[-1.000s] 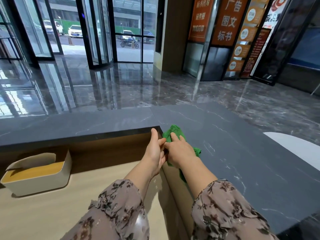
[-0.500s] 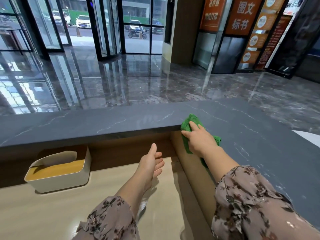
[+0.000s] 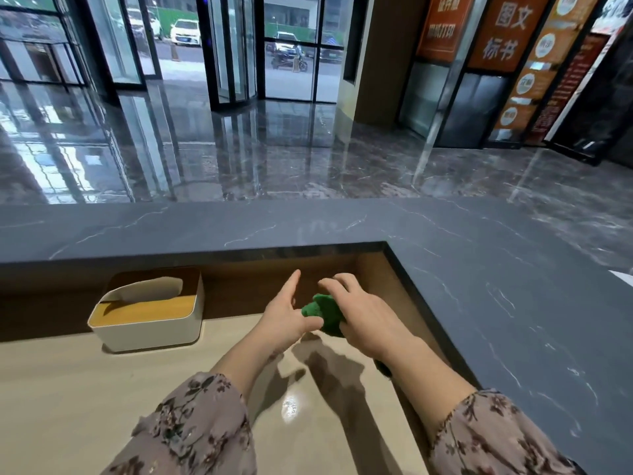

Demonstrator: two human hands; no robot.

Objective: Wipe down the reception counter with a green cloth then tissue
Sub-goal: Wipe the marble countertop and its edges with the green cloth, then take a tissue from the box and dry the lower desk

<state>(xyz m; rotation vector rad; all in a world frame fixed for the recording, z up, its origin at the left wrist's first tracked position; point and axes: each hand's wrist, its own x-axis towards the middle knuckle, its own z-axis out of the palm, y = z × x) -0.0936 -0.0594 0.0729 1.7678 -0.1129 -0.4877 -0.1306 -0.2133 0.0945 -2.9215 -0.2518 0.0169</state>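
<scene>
The green cloth (image 3: pixel 324 315) is bunched up between my two hands, held in the air above the lower beige desk (image 3: pixel 68 389). My right hand (image 3: pixel 363 317) covers it from the right with fingers curled over it. My left hand (image 3: pixel 286 315) meets it from the left, thumb against the cloth's lower edge, index finger pointing up. The dark grey marble reception counter (image 3: pixel 496 286) runs along the far side and down the right. A white tissue box with a wooden lid (image 3: pixel 147 308) sits on the desk at left, a tissue poking out of its slot.
A brown wooden wall rises from the desk to the counter top (image 3: pixel 239 286). Beyond the counter lies a glossy dark lobby floor (image 3: pixel 274 159), with glass doors at the back and orange signboards (image 3: pixel 507 32) at the right.
My right hand has taken the cloth off the counter corner and down over the desk. My left hand rose from the desk to meet it. The view has shifted left.
</scene>
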